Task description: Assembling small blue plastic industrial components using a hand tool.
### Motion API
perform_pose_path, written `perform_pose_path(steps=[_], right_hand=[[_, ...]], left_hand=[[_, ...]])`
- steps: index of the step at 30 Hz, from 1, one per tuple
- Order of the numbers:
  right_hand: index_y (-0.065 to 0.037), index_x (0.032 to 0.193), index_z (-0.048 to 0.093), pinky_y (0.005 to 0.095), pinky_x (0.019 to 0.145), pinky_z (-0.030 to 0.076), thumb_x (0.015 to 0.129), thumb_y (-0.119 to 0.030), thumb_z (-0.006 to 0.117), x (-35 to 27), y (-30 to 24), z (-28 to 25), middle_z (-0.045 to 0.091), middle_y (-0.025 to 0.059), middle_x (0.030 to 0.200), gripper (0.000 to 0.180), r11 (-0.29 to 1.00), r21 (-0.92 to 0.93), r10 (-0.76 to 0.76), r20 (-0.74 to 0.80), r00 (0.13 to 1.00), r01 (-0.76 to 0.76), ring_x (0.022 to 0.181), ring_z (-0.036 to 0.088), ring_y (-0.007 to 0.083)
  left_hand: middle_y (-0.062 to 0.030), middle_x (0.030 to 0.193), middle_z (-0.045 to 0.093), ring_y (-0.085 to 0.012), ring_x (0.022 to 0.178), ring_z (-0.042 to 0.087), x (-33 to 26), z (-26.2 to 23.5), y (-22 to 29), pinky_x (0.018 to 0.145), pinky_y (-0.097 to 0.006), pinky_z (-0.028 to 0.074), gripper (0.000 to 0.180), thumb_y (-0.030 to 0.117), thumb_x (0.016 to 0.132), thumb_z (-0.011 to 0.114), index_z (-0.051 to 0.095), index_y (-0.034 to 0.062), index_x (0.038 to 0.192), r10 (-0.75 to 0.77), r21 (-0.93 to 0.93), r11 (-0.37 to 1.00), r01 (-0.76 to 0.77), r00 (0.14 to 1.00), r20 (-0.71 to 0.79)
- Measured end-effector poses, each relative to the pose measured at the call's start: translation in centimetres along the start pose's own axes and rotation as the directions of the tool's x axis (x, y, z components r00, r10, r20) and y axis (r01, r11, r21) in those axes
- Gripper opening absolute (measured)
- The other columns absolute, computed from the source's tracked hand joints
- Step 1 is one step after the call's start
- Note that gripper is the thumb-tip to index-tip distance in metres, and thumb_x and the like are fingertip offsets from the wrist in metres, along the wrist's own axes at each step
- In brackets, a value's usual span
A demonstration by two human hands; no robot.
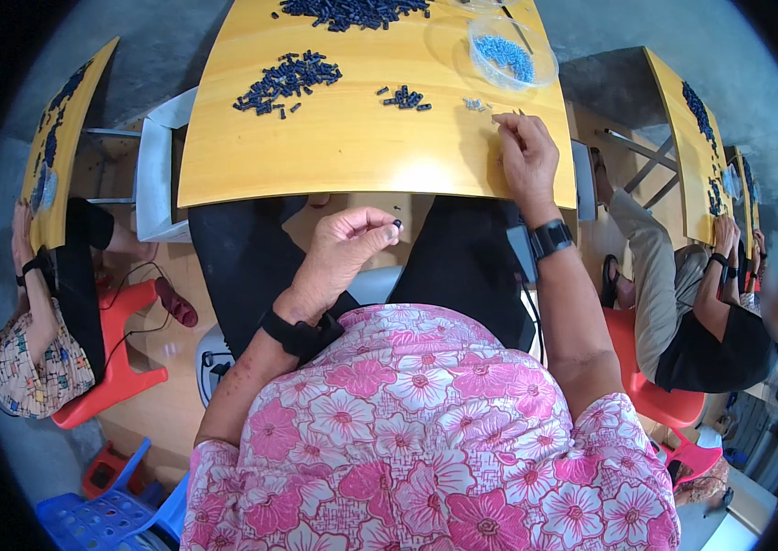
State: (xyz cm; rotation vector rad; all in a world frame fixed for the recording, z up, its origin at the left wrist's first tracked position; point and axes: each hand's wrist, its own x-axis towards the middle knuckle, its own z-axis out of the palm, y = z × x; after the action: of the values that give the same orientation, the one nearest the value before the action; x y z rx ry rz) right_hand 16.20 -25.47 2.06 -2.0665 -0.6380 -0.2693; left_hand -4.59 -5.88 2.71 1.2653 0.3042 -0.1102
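My left hand point(345, 250) is raised over my lap, just below the near edge of the yellow table point(352, 151), pinching a small dark plastic piece point(397, 223) between thumb and fingertips. My right hand point(525, 151) rests on the table's near right part, fingertips closed on a tiny pale part point(505, 117) beside several small pale bits point(474, 104). A small cluster of dark pieces point(405, 97) lies left of that hand. A larger heap of dark pieces point(286, 81) lies further left. Both wrists wear black bands.
A clear plastic bowl point(511, 51) with small blue parts stands at the far right. Another heap of dark pieces point(352, 11) lies at the far edge. People sit at similar yellow tables on both sides, on red stools point(123, 367). A blue stool point(100, 519) is at lower left.
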Motion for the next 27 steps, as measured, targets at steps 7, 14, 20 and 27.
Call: perform_pose_path(steps=[7,14,20,27], right_hand=[[-0.005,0.097,0.068,0.0301,0.065,0.047,0.076,0.001,0.064,-3.6,0.1,-1.3,0.057,0.0089,0.084,0.023,0.986,-0.136,-0.084,0.073,0.994,0.093,0.072,0.056,0.0205],[-0.005,0.102,0.065,0.0285,0.064,0.047,0.07,-0.003,0.07,-3.7,-0.1,-1.4,0.056,0.008,0.09,0.033,0.987,-0.131,0.094,-0.031,0.995,-0.097,0.067,0.052,0.0159],[-0.005,0.102,0.065,0.0275,0.064,0.047,0.071,-0.004,0.07,-4.2,0.5,-1.7,0.056,0.0082,0.089,0.031,0.978,-0.186,0.085,-0.04,0.996,-0.092,0.068,0.053,0.0159],[-0.005,0.102,0.066,0.0253,0.064,0.047,0.072,-0.003,0.07,-4.7,0.5,-2.7,0.055,0.0062,0.089,0.031,0.982,-0.14,0.12,-0.051,0.991,-0.126,0.068,0.052,0.0135]], left_hand=[[-0.0038,0.095,0.064,-0.0097,0.085,0.06,0.2,0.2,-0.1,0.081,-0.024,0.049,0.016,0.011,0.091,0.06,0.063,-0.0013,0.101,-0.006,-0.032,0.999,0.006,1.0,0.016],[-0.0029,0.092,0.064,-0.0088,0.084,0.059,0.1,0.2,0.2,0.081,-0.023,0.048,0.015,0.011,0.091,0.06,0.063,-0.0011,0.1,-0.014,-0.012,1.0,0.014,1.0,0.01],[-0.002,0.091,0.063,-0.0081,0.083,0.058,-0.1,0.2,0.3,0.08,-0.023,0.048,0.016,0.013,0.091,0.061,0.063,-0.0003,0.1,-0.004,-0.007,1.0,0.004,1.0,0.009],[-0.0017,0.091,0.064,-0.0078,0.083,0.058,-0.2,0.5,0.6,0.081,-0.023,0.047,0.016,0.014,0.091,0.062,0.063,0.0009,0.099,-0.012,-0.006,1.0,0.012,1.0,0.007]])
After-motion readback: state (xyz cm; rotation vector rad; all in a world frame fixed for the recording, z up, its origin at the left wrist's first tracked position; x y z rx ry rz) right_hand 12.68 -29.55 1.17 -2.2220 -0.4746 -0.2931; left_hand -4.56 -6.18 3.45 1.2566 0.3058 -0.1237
